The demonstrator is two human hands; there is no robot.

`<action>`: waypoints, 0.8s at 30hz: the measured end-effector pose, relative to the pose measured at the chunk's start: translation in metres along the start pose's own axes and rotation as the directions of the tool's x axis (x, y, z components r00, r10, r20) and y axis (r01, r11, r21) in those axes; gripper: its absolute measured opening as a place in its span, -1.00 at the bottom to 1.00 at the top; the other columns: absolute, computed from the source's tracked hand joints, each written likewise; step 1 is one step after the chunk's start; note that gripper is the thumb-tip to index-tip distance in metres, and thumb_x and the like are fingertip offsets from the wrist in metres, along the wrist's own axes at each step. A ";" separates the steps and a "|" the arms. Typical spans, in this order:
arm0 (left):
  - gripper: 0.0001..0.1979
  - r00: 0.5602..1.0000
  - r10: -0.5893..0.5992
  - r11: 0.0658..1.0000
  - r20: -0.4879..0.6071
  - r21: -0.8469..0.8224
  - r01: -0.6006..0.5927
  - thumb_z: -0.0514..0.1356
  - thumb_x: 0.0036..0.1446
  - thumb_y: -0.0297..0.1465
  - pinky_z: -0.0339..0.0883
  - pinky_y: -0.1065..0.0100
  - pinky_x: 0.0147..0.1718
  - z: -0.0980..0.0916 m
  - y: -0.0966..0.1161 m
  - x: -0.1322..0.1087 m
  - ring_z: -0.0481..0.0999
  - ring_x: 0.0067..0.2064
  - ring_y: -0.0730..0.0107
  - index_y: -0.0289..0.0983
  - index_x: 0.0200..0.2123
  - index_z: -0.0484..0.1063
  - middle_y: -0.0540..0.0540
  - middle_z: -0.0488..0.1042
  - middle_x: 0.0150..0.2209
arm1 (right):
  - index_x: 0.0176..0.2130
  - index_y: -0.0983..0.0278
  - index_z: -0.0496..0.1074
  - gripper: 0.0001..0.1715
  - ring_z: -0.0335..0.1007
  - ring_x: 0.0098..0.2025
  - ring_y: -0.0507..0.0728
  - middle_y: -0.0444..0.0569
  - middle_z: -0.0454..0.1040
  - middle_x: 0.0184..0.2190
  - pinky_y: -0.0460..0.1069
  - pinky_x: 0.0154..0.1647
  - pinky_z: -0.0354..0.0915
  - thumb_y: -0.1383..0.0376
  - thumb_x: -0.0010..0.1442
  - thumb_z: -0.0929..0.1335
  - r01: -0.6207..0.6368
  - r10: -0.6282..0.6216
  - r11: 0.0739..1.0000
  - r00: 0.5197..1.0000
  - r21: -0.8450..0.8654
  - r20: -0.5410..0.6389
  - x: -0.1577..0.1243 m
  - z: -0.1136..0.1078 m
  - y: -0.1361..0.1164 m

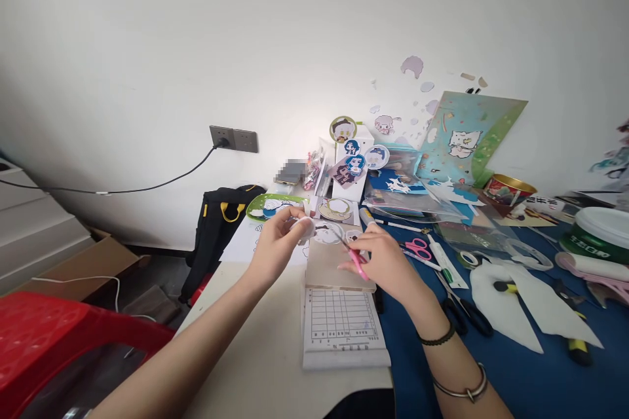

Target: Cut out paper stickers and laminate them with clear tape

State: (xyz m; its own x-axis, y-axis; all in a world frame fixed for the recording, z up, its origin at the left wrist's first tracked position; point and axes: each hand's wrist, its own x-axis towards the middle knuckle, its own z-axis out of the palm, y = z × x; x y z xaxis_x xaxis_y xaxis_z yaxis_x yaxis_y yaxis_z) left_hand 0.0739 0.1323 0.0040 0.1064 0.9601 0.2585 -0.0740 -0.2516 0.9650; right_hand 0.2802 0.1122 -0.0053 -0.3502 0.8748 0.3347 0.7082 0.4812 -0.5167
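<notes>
Pinched between the thumb and fingers of my left hand [281, 237] is a small white paper cutout [303, 229]. My right hand [382, 258] grips small pink-handled scissors [358, 262], their blades pointing up and left toward the cutout. Whether the blades touch the paper, I cannot tell. Below both hands lies a beige board [327, 268], with a printed form pad [344, 327] in front of it. Round paper pieces with drawn figures [328, 233] lie just behind the scissors.
On the blue cloth [417, 366] at right lie black-handled scissors [464, 311], pink scissors [419, 249], a white tube [446, 262] and white sheet pieces [506, 301]. A green tray [255, 208] sits at back left. A red stool [73, 340] stands left of the table.
</notes>
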 end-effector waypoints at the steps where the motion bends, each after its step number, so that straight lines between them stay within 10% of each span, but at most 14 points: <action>1: -0.82 1.000 0.000 1.000 -0.015 -0.012 0.000 0.21 0.08 -0.31 0.20 0.42 -0.43 0.000 0.000 0.000 0.36 -0.44 0.49 -0.26 -0.46 0.30 0.02 0.37 -0.42 | -0.63 0.27 0.35 -0.67 0.17 -0.44 0.07 -0.14 0.28 -0.64 -0.07 -0.45 0.12 0.22 -0.01 0.48 0.003 -0.001 1.000 0.998 -0.031 0.066 0.001 0.005 0.000; 14: -0.83 0.994 0.107 0.983 0.014 0.149 -0.107 0.22 0.08 -0.27 0.28 0.37 -0.29 0.004 -0.006 0.000 0.42 -0.28 0.38 -0.26 -0.39 0.42 -0.09 0.43 -0.24 | -0.31 0.30 0.48 -0.80 0.24 -0.49 -0.03 -0.08 0.39 -0.28 -0.14 -0.59 0.17 0.42 -0.04 0.38 -0.228 0.134 0.942 0.928 0.246 0.347 0.001 0.019 0.003; 18: -0.87 0.977 0.210 0.923 0.027 0.323 -0.208 0.22 0.09 -0.29 0.32 0.34 -0.24 0.005 -0.007 -0.003 0.45 -0.18 0.28 -0.22 -0.38 0.50 -0.12 0.45 -0.17 | -0.21 0.28 0.47 -0.80 0.29 -0.47 -0.03 -0.03 0.41 -0.20 -0.08 -0.45 0.30 0.32 0.10 0.35 -0.100 0.104 0.949 0.995 0.299 0.004 0.002 0.015 -0.002; 24: -0.88 0.931 0.334 0.771 0.149 0.525 -0.360 0.15 0.16 -0.38 0.35 0.31 -0.26 0.012 -0.012 -0.012 0.49 -0.25 0.30 -0.17 -0.34 0.50 -0.13 0.46 -0.12 | -0.19 0.25 0.46 -0.82 0.34 -0.39 0.04 0.04 0.44 -0.18 -0.08 -0.48 0.30 0.31 0.19 0.31 0.143 -0.052 0.958 0.939 0.250 -0.340 0.002 0.022 -0.012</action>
State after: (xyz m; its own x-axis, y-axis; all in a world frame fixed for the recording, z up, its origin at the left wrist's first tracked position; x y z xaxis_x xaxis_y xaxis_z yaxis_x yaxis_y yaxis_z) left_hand 0.0858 0.1220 -0.0102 0.2218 0.7918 0.5691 0.4254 -0.6037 0.6742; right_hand 0.2582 0.1094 -0.0157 -0.1566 0.7775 0.6091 0.4745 0.6001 -0.6440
